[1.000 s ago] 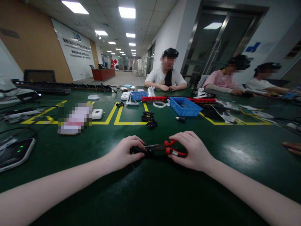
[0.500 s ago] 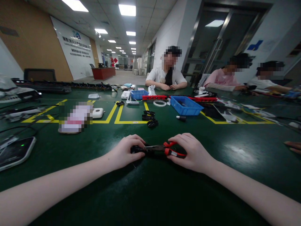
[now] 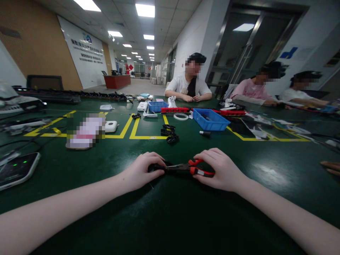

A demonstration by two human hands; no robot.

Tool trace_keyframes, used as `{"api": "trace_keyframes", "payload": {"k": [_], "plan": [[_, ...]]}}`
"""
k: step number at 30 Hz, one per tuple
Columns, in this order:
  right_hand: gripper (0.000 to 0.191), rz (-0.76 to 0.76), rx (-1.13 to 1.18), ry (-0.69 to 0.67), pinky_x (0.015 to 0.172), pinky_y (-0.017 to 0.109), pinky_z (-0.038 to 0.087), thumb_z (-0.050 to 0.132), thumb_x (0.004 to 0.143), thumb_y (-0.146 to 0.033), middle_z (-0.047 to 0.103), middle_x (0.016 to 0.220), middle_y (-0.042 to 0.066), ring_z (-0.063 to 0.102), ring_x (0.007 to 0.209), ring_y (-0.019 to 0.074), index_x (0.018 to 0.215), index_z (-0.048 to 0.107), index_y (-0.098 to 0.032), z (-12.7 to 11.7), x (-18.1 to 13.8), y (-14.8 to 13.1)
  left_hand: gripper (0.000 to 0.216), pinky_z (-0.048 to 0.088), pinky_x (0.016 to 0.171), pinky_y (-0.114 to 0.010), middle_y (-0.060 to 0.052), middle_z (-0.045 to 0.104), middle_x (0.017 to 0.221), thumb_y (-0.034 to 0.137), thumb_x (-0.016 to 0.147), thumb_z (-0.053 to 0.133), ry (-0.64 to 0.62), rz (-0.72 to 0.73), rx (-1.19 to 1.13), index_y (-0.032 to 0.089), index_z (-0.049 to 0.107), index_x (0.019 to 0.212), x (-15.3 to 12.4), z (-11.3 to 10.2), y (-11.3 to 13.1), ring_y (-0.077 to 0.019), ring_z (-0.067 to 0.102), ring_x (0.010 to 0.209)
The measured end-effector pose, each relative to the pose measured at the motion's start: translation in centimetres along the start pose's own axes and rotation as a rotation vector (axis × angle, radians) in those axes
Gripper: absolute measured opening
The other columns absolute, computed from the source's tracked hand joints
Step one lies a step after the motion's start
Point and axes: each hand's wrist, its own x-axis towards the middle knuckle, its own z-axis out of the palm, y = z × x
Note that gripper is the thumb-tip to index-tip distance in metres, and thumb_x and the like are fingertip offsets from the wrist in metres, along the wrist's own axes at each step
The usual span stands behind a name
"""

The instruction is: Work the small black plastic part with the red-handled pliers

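My right hand point(image 3: 219, 170) is closed around the red-and-black handles of a pair of pliers point(image 3: 186, 167), whose jaws point left. My left hand point(image 3: 143, 171) is closed on a small black part point(image 3: 152, 168) that sits at the plier jaws. Both hands rest low on the green table point(image 3: 170, 212), close in front of me. Several more small black parts point(image 3: 170, 134) lie a little beyond the hands, near a yellow tape line.
A blue bin point(image 3: 209, 119), a white tape ring point(image 3: 180, 116) and a red tray point(image 3: 174, 110) sit further back. A device with green lights point(image 3: 16, 170) lies at the left. Three people sit across the table. Another person's fingertips point(image 3: 330, 167) show at the right edge.
Both hands and the pliers have shifted very slightly to the right; the grip looks the same.
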Motion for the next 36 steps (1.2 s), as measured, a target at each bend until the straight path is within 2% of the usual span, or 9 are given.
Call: {"api": "trace_keyframes", "payload": {"k": [8,21,31,36], "plan": [[0.037,0.026,0.032,0.064,0.085,0.044,0.048,0.071,0.079,-0.037,0.073,0.101,0.008,0.068,0.092,0.0264,0.111,0.06,-0.021,0.19,-0.1,-0.01,0.011,0.045,0.1,-0.044,-0.005,0.069,0.116,0.022,0.087,0.07,-0.004,0.017,0.0,0.021,0.073,0.098,-0.05,-0.02,-0.25,-0.0236,0.062,0.109],[0.036,0.062,0.09,0.022,0.085,0.044,0.048,0.072,0.078,-0.037,0.073,0.1,0.008,0.068,0.089,0.025,0.108,0.061,-0.021,0.55,0.0,-0.67,0.01,0.046,0.099,-0.046,-0.006,0.07,0.115,0.023,0.087,0.07,-0.012,-0.006,0.001,0.02,0.072,0.096,-0.05,-0.22,0.1,-0.0255,0.062,0.108],[0.034,0.095,0.118,-0.006,0.084,0.043,0.047,0.071,0.079,-0.037,0.073,0.1,0.007,0.068,0.088,0.0245,0.107,0.061,-0.021,0.55,0.01,-0.67,0.008,0.052,0.094,-0.038,-0.008,0.067,0.113,0.021,0.088,0.067,0.03,0.029,-0.122,0.017,0.071,0.094,-0.28,0.0,0.14,-0.0213,0.066,0.102],[0.032,0.068,0.082,0.003,0.084,0.044,0.047,0.071,0.079,-0.036,0.073,0.099,0.008,0.068,0.086,0.0246,0.106,0.061,-0.021,0.21,0.16,-0.96,0.016,0.051,0.094,-0.038,-0.007,0.067,0.112,0.023,0.087,0.069,-0.001,0.027,-0.113,0.018,0.071,0.103,-0.11,-0.12,-0.24,-0.0215,0.064,0.102]]}}
